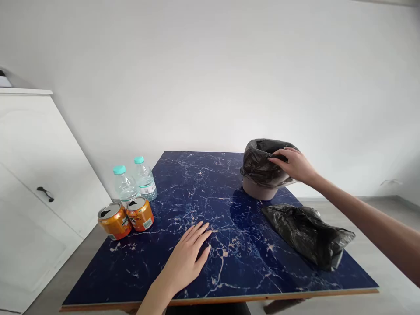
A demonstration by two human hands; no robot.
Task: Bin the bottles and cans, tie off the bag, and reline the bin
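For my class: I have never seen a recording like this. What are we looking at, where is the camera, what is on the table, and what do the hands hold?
There is no machine here, just a person's two bare hands. The one picture comes from a camera worn on the person's head, looking forward and down. The left hand lies flat on the blue marbled table, holding nothing. The right hand grips the black bag lining a small bin at the table's far side. Near it lies a crumpled black bag. On the left stand two orange cans and, behind them, two water bottles with teal caps. A white cabinet stands beside the table.
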